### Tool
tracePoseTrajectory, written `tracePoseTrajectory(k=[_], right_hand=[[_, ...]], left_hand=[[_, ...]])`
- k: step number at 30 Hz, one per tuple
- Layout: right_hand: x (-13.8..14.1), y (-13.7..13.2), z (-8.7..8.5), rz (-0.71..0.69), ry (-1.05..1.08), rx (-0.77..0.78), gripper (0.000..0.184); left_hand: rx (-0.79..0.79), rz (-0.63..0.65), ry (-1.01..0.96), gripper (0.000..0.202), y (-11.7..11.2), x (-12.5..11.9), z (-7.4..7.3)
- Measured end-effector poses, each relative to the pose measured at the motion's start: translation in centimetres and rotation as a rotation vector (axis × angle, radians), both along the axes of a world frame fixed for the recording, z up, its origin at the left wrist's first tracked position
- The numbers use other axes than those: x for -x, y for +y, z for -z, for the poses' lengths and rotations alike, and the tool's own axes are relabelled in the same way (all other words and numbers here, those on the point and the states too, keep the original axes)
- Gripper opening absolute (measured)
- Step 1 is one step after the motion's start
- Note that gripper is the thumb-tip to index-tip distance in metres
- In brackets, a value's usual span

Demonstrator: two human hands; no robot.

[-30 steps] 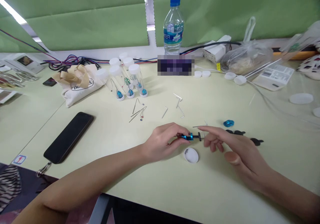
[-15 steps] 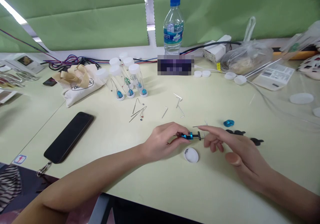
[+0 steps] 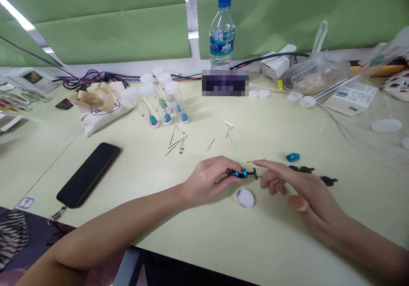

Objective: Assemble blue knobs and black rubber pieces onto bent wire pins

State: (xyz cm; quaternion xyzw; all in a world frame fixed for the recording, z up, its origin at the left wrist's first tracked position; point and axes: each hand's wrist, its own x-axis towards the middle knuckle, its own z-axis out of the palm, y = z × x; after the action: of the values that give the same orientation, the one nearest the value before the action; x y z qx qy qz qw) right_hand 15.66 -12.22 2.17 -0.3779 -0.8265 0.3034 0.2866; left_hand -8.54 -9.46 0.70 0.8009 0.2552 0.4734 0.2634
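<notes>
My left hand (image 3: 209, 179) pinches a small blue metal part with a black stem (image 3: 244, 173) between thumb and fingertips. The stem lies sideways, and its black crosspiece end points at my right hand (image 3: 302, 196). That hand is open beside it, index finger stretched out, thumb apart, other fingers loosely bent. Just beyond the index fingertip lies a thin L-shaped hex key (image 3: 250, 161), partly hidden. A shallow white cap (image 3: 245, 198) with tiny dark bits inside sits below the held part. A loose blue piece (image 3: 293, 157) and several black knob-like pieces (image 3: 329, 181) lie right of my right hand.
Several L-shaped hex keys (image 3: 211, 143) and thin bent rods (image 3: 176, 146) lie mid-table. Clear tubes with white lids (image 3: 172, 101) stand behind them. A phone (image 3: 88, 174) and cloth bag (image 3: 102, 111) are at left; a water bottle (image 3: 222, 39) stands at the back.
</notes>
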Motion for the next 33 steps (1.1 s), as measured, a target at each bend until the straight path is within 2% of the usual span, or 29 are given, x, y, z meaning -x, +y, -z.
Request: tracePoseTrajectory(k=[18, 26, 29, 33], right_hand=[[0.0, 0.0, 0.0, -0.020, -0.007, -0.027, 0.061], [1.6, 0.1, -0.5, 0.156, -0.178, -0.136, 0.021], [1.8, 0.2, -0.1, 0.176, -0.176, -0.080, 0.019], [1.9, 0.4, 0.6, 0.204, -0.174, 0.045, 0.018]], left_hand=[[0.002, 0.007, -0.004, 0.011, 0.0, 0.0, 0.1], [-0.034, 0.031, 0.044, 0.009, 0.2, -0.1, 0.3], [-0.091, 0.053, 0.086, 0.008, 0.2, -0.1, 0.6], [-0.134, 0.022, 0.155, 0.005, 0.1, -0.3, 0.8]])
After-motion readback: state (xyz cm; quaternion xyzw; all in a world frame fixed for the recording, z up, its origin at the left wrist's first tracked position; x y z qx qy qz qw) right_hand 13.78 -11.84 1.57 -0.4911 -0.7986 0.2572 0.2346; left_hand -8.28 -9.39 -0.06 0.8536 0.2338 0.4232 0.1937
